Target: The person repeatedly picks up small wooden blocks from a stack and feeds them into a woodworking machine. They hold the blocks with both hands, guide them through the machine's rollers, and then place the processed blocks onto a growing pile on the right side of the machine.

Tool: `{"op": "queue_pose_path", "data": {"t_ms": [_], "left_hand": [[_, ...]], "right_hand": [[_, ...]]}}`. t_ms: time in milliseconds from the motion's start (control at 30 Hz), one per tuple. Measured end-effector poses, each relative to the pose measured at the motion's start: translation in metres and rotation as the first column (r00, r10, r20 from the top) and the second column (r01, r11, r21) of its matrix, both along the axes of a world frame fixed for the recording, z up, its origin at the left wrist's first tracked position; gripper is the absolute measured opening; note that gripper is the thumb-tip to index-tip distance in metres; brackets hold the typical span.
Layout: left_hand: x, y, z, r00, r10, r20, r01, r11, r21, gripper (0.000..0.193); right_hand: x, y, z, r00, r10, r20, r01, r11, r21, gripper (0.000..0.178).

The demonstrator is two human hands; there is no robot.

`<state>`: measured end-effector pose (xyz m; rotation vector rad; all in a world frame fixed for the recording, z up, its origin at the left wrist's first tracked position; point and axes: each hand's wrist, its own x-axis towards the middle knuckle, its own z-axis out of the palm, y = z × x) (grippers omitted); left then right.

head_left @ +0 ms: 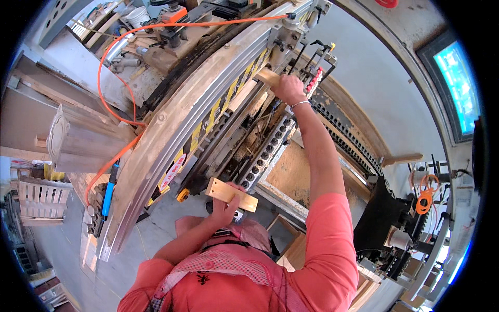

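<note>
R hand (pixel 290 88) is stretched far out, fingers closed round the near end of a pale wood piece (pixel 267 77), whose other end points up-left by the striped rail (pixel 226 102); from my remote seat I can't tell if it's resting on anything. L hand (pixel 223 212) is much nearer the body, pinching a wood block (pixel 218 191) w/ thumb across its upper face, fingers mostly hidden behind. Progress AFAICT: block shows dark holes nr its left end, so I'd judge at least some drilling done there. No holes visible to me on the R piece, but it's partly covered, so status = unknown; what's left prob. concerns that one, not yet let go. Block sits right in L grip, well apart from the rail.
</note>
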<state>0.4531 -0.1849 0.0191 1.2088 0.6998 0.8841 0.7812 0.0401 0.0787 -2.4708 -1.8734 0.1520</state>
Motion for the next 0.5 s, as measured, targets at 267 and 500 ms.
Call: {"op": "queue_pose_path", "data": {"t_ms": [267,500], "left_hand": [[-0.001,-0.002,0.009,1.000,0.031,0.004,-0.030,0.996,-0.087,0.020],[0.001,-0.001,0.021,0.998,0.033,-0.052,-0.039,0.990,-0.132,0.025]], "right_hand": [[-0.001,0.003,-0.005,0.999,0.047,-0.020,-0.048,0.999,-0.004,0.044],[0.003,0.008,-0.011,0.997,0.071,-0.001,-0.071,0.997,0.015,0.039]]}}
